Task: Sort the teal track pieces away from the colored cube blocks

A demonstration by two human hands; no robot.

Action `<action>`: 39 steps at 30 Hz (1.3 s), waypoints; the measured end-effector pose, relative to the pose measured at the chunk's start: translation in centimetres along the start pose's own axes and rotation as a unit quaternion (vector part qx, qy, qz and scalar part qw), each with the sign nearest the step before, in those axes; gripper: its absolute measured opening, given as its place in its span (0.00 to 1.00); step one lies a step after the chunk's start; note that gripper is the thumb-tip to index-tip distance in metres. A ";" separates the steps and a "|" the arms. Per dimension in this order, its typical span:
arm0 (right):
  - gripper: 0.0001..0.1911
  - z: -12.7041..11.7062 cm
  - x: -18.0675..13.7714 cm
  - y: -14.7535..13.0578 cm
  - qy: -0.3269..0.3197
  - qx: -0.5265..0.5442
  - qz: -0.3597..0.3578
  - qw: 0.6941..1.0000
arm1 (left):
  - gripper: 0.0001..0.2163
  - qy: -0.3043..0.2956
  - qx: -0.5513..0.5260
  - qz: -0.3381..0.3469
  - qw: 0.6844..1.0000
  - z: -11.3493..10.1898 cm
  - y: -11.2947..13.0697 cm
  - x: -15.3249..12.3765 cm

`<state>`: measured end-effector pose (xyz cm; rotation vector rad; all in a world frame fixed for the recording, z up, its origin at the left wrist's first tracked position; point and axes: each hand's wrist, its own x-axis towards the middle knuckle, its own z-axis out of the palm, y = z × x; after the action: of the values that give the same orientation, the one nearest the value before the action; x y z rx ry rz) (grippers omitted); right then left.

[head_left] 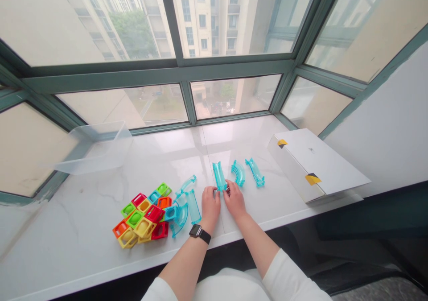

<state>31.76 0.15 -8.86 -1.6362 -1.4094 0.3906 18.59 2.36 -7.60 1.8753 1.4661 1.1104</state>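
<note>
Marbled sill (83,234), turquoise track (219,175), near end between fingers (208,191)

On my feed, a clear plastic bin (93,165) sits at the far left of the white marbled counter (87,220), close to the window. At the right I see a white box (321,158) with two yellow-and-black tabs (313,179) along its edge, near a white wall (388,109). Green window frames (133,79) wrap around the back; through the glass I make out pale buildings (217,20) and a leafy tree (133,29). Something dark, which I cannot identify, fills the lower right corner.
</note>
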 end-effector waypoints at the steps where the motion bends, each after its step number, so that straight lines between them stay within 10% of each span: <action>1: 0.23 0.0 0.0 0.0 0.000 -0.001 -0.001 1.000 | 0.06 0.001 0.003 -0.001 1.000 0.0 0.0 0.0; 39: 0.21 -0.3 0.2 -0.5 0.003 -0.010 -0.012 1.000 | 0.05 0.010 0.022 -0.021 0.999 0.0 0.0 0.0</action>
<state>31.73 0.12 -8.22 -1.6328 -1.4317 0.3585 18.62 2.33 -7.61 1.8599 1.5459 1.0873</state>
